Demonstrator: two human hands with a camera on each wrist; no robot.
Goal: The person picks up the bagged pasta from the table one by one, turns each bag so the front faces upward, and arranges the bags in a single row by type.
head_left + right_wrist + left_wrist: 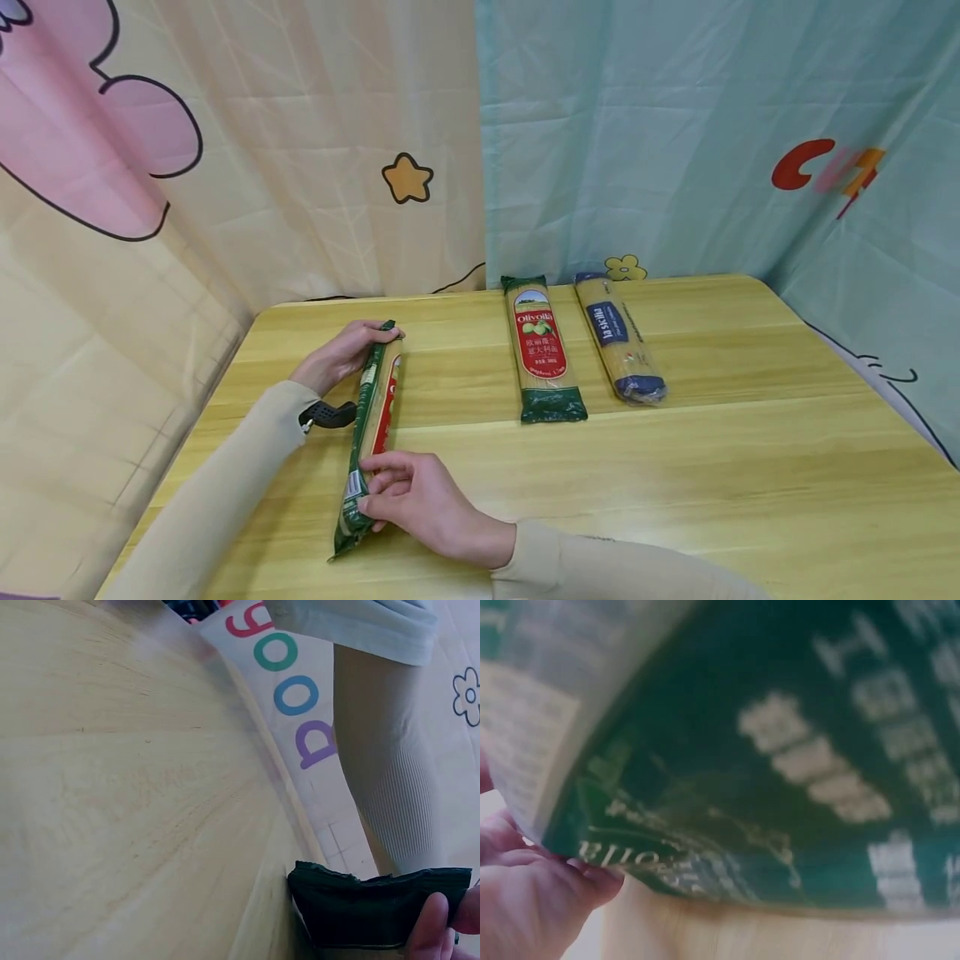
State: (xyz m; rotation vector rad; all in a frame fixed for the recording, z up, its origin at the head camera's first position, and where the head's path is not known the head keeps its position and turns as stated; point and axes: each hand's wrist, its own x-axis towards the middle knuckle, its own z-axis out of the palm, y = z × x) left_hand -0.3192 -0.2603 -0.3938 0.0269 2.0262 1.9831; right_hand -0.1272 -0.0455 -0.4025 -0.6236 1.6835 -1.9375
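Observation:
A green-ended spaghetti pack [372,408] with a red label stands tilted on its edge at the left of the table. My left hand [345,352] grips its far end, and my right hand [431,504] pinches its near end between thumb and fingers. Green wrapper [705,780] with pale print fills most of the left wrist view, beside the thumb and fingers of the left hand [536,900]. In the right wrist view, the pack's dark green end seal [367,907] sits at the fingertips [429,926].
Farther back lie a red-labelled Olivoilà spaghetti pack [538,333] and, right of it, a blue-ended La Sicilia pasta pack [618,342]. The wooden table [675,475] backs onto printed curtains [322,167]. A black wrist strap [330,414] is on the left wrist.

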